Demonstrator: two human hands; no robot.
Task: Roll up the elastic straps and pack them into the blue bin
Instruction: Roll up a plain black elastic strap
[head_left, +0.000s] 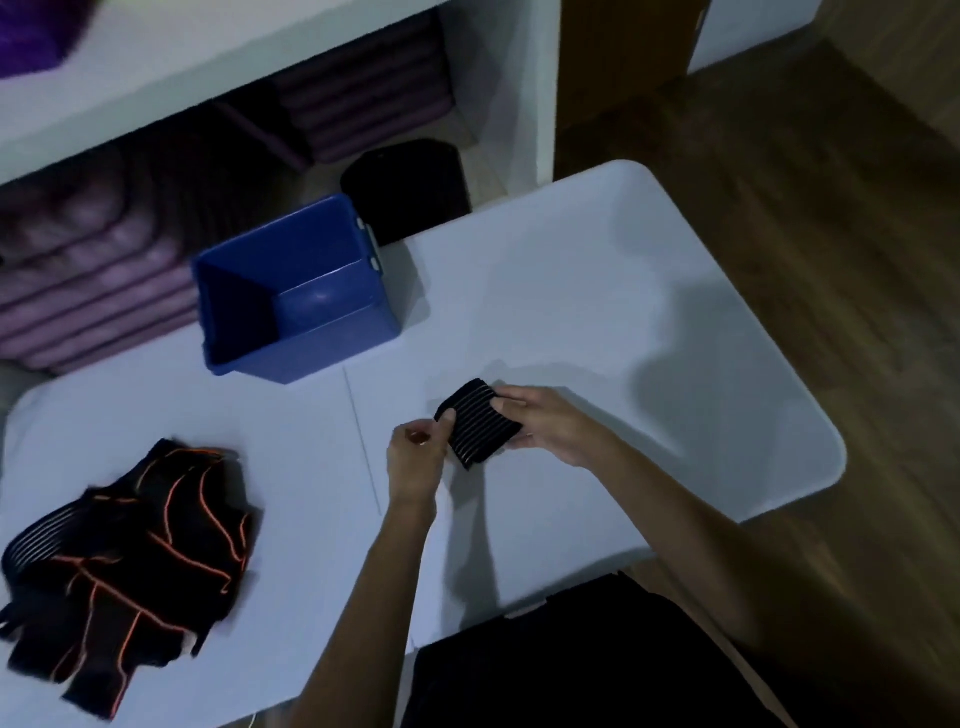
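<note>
We are holding the black strap (478, 423) just above the white table (597, 291) — our left hand (415, 457) pinching its near edge, our right hand (550, 423) closing around what looks like a roll — soft, light and springy, so we are gripping both ends.
</note>
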